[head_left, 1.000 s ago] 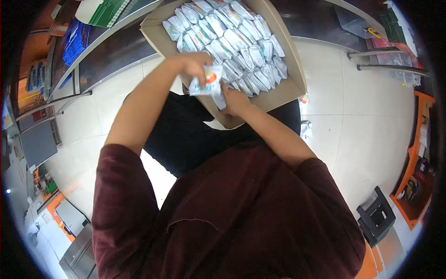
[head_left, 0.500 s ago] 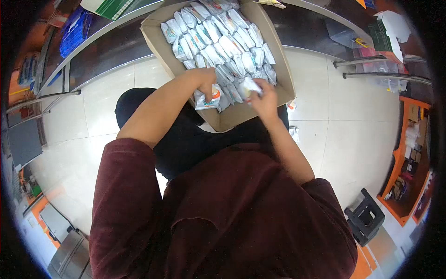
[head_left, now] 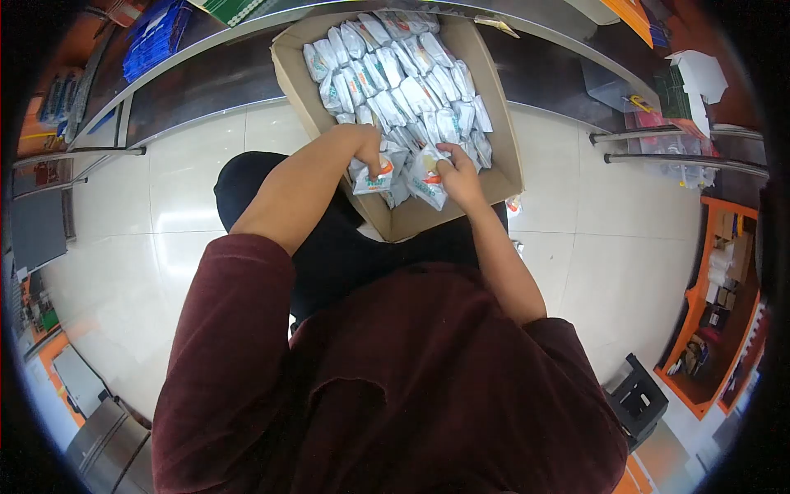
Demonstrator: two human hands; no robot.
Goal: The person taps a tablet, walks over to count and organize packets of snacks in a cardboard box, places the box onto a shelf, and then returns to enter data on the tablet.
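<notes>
A cardboard box stands in front of my knees, filled with rows of white plastic packets set on edge. At its near left corner, my left hand has its fingers closed on a white packet with orange and green print. My right hand pinches another printed packet by its right side, close to the box's near end. That packet hangs tilted, its printed face toward me. Some of the left fingers are hidden behind the hand.
Beyond the box runs a dark shelf with a metal edge. Metal rails jut out at the right, above an orange cabinet. A black plastic object sits on the tiled floor at lower right.
My right hand has moved slightly down and left, and its packet now shows its printed face. The left hand stays on its packet. The whole view has shifted a little.
</notes>
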